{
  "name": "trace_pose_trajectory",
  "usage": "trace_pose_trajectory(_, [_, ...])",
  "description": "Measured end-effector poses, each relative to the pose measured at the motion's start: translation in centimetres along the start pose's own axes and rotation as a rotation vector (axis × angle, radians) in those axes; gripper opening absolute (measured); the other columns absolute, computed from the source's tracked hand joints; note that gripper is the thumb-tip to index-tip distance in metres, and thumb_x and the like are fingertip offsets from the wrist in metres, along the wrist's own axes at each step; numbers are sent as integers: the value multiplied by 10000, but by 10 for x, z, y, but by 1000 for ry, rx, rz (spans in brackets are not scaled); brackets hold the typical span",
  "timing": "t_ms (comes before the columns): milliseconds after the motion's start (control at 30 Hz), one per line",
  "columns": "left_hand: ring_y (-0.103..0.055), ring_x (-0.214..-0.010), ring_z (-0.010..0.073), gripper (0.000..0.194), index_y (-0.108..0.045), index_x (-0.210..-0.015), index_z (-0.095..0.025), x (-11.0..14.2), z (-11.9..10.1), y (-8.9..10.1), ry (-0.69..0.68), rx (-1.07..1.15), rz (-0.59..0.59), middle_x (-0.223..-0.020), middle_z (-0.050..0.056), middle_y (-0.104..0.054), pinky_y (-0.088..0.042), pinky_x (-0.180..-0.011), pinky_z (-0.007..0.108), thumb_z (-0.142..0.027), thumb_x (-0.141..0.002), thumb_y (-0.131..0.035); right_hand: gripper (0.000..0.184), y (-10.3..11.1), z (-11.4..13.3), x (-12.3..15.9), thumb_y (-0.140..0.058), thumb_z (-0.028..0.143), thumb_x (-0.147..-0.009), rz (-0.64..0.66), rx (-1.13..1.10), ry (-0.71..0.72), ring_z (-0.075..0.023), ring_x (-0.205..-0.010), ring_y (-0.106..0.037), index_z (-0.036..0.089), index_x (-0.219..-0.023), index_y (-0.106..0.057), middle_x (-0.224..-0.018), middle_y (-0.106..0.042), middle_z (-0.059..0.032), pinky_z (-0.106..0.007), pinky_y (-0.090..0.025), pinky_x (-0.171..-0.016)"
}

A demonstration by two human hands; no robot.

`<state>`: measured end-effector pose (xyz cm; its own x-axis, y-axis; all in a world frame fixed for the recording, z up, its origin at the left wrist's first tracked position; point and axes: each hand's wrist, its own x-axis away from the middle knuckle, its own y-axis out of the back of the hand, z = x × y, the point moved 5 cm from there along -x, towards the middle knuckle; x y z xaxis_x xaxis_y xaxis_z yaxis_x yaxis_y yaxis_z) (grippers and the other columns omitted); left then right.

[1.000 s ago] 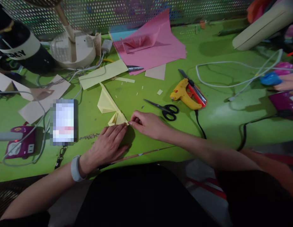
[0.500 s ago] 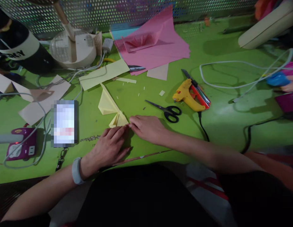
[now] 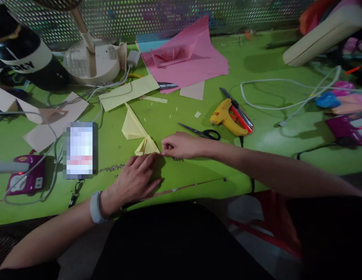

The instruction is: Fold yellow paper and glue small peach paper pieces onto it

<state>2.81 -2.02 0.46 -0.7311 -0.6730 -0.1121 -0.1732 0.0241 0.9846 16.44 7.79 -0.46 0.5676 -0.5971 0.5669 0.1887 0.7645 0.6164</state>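
Observation:
A folded piece of pale yellow paper (image 3: 132,126) lies on the green table, with a long narrow fold along one edge and pleated flaps. My left hand (image 3: 136,174) rests palm down at its lower right end, fingers stretched out against the paper and thumb spread away. Curled fingers of my right hand (image 3: 182,144) pinch the paper's pointed lower right tip, just beside the left fingertips. Black scissors (image 3: 202,133) lie beyond my right wrist, their handles partly covered by it. Small paper scraps (image 3: 197,114) are scattered past the folded paper.
A yellow glue gun (image 3: 224,116) lies against a red utility knife (image 3: 241,116). Pink sheets (image 3: 204,58) and a yellow strip (image 3: 129,92) lie further back. At left are a phone (image 3: 94,149), a purple power block (image 3: 26,175), a fan base (image 3: 106,64) and a black bottle (image 3: 49,70).
My right hand has tilted and curled, its wrist shifting up over the scissors' handles while its fingertips stay at the paper's tip. My left hand stays nearly still. The view has shifted slightly right.

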Motion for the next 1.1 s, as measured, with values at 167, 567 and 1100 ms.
trace_pose_trajectory(167, [-539, -1117, 304, 479, -575, -1223, -41, 1, 1, -1, 7, -5, -9, -1336, 191, -547, -465, -915, 430, -424, -953, -474, 196, -1, 3, -10, -612, 251, -875, 222, -190, -52, -118, -521, -644, 157, -704, -596, -598, -663, 3, -239, -482, -572])
trace_pose_trajectory(567, [-556, -1086, 299, 551, -459, -1348, -48, 2, 2, -3, 15, 1, -5, -1300, 191, -565, -464, -881, 416, -430, -952, -465, 214, -4, -6, -15, -643, 227, -867, 300, -392, -85, -107, -520, -650, 153, -680, -571, -560, -663, 24, -252, -543, -603])
trace_pose_trajectory(1100, [-510, -1169, 293, 583, -451, -1376, -94, 1, 2, -3, 27, 2, -5, -1336, 164, -545, -421, -949, 407, -493, -952, -451, 184, -2, -5, -14, -622, 206, -837, 283, -293, -27, -135, -546, -665, 163, -666, -569, -541, -661, 6, -259, -544, -590])
